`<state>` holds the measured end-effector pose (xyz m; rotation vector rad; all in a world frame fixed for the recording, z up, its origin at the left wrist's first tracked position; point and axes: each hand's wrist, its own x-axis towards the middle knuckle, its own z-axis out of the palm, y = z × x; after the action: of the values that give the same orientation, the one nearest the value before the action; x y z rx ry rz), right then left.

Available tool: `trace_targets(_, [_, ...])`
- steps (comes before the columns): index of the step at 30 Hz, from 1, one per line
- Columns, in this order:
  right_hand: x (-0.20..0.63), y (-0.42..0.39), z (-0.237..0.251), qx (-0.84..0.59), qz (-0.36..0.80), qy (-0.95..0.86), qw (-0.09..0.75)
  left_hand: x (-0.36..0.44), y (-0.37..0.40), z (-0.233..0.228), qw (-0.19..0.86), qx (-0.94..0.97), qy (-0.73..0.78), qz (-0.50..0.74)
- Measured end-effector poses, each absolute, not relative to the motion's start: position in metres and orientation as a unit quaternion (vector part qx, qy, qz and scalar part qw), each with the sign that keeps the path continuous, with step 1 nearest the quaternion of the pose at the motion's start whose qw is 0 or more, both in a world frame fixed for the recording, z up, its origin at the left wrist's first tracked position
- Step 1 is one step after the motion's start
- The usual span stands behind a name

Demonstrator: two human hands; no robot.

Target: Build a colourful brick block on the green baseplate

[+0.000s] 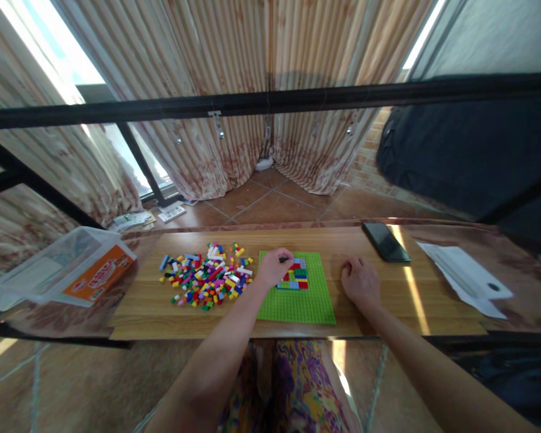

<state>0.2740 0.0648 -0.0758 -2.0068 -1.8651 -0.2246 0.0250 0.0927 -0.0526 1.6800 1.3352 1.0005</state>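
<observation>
Bricks are what my hands are busy with; my left hand sits at the centre of the frame, over the upper left corner of the green baseplate, fingers curled narrow around what looks like a small dark brick, though it is too small for me to be sure it is gripped rather than just pressed; that brick lies right at the upper left edge of the patch of bricks already fixed on the plate. My right hand rests palm down on the wooden board, just right of the baseplate, fingers loosely bent and holding nothing.

By my reckoning the work is early to middling; the fixed patch is a small block of red, yellow, green, blue and grey rows in the upper middle of the plate, while the lower half and both side strips are bare green studs; the loose pile of coloured bricks, left of centre, is large, so plenty remains to go on.

Further off, in the left of the frame, lies a clear plastic box with an orange label; a dark phone lies flat in the upper right of the board; white papers lie further right; striped curtains hang across the upper half, over the tiled floor.
</observation>
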Motion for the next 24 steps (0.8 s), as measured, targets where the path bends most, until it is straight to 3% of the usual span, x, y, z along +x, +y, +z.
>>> trace_targets(24, [0.276, 0.066, -0.077, -0.724, -0.069, -0.662, 0.182, 0.031, 0.103, -0.032, 0.348, 0.644, 0.635, 0.248])
